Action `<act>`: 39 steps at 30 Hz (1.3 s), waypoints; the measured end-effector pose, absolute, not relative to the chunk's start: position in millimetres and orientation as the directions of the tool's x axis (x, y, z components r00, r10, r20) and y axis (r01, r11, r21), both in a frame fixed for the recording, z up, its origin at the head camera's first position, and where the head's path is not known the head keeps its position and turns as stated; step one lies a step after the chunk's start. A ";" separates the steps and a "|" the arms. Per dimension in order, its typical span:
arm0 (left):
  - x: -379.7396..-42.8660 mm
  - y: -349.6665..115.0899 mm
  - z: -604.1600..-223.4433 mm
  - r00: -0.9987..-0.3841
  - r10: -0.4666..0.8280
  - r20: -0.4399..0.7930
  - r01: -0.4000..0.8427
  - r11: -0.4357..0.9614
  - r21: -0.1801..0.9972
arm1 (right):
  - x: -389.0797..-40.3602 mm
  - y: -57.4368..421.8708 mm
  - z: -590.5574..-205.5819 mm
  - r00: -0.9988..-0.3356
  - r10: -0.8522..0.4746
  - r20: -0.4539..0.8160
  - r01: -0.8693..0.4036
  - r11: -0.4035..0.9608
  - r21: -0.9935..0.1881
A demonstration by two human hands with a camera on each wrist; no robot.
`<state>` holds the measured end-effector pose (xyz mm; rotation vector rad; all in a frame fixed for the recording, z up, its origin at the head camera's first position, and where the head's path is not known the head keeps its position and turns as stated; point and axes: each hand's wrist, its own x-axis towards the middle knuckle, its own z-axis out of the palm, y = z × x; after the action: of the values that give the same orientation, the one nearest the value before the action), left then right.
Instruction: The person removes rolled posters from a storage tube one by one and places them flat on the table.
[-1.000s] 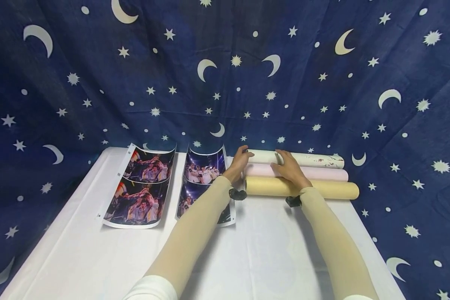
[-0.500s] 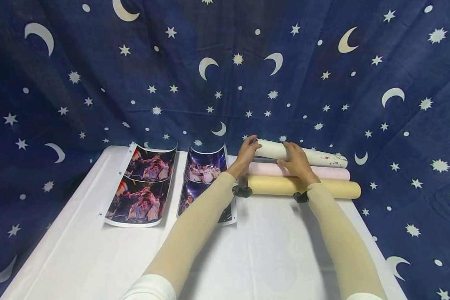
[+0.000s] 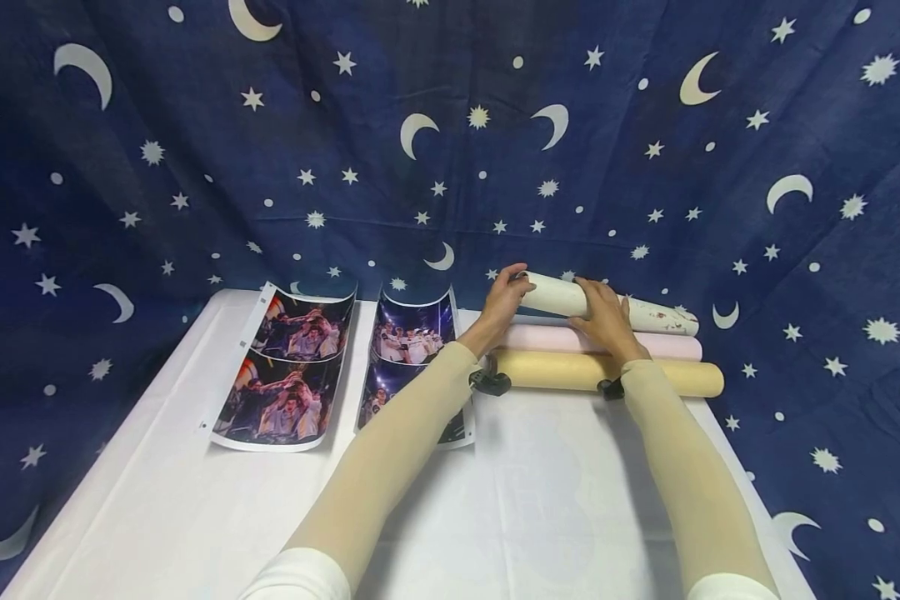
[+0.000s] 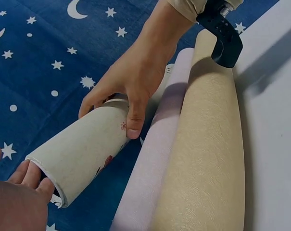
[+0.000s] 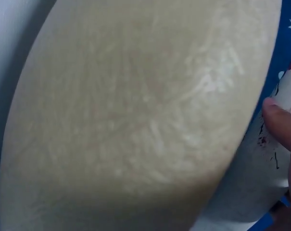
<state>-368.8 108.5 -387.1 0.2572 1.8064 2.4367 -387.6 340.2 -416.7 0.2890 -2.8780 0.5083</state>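
A white wallpaper roll with a red floral print (image 3: 558, 295) slants at the back right of the table, its left end raised. My left hand (image 3: 504, 302) holds that end; in the left wrist view its fingers (image 4: 32, 175) reach into the roll's open mouth. Farther along, my right hand (image 3: 606, 321) grips the same roll from above, with its thumb (image 5: 279, 122) on the printed side. Just in front lie a pale pink roll (image 3: 540, 340) and a yellow roll (image 3: 547, 371), side by side, with my right wrist passing over both.
Two curled photo sheets lie left of the rolls: one printed sheet (image 3: 281, 408) farther left and another sheet (image 3: 412, 333) partly hidden by my left arm. A white cloth (image 3: 540, 500) covers the table. Behind it hangs a blue star-and-moon curtain (image 3: 360, 125).
Both hands have taken hold of the white floral roll and lifted its left end up and rightward, away from the pink roll. Its right end has barely moved.
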 end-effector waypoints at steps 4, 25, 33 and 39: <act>-369.1 107.5 -388.4 -0.980 0.187 0.068 0.010 -0.295 0.955 | -388.9 342.5 -418.4 -0.954 -0.175 0.242 -0.243 0.927 -0.286; -358.3 77.4 -384.0 -0.992 0.112 0.057 0.046 -0.101 0.994 | -377.9 328.1 -401.9 -0.884 -0.276 0.378 -0.340 0.934 -0.114; -352.9 58.9 -382.8 -0.990 0.137 0.044 0.047 0.021 0.999 | -364.4 316.2 -395.4 -0.813 -0.354 0.463 -0.409 0.912 -0.021; -345.5 48.2 -379.8 -0.986 0.147 0.079 0.087 0.054 0.995 | -350.3 307.9 -387.6 -0.763 -0.396 0.511 -0.439 0.898 0.040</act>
<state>-345.5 48.2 -379.8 0.2501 2.2483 2.1164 -350.3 307.9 -387.6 0.6019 -2.5369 0.1103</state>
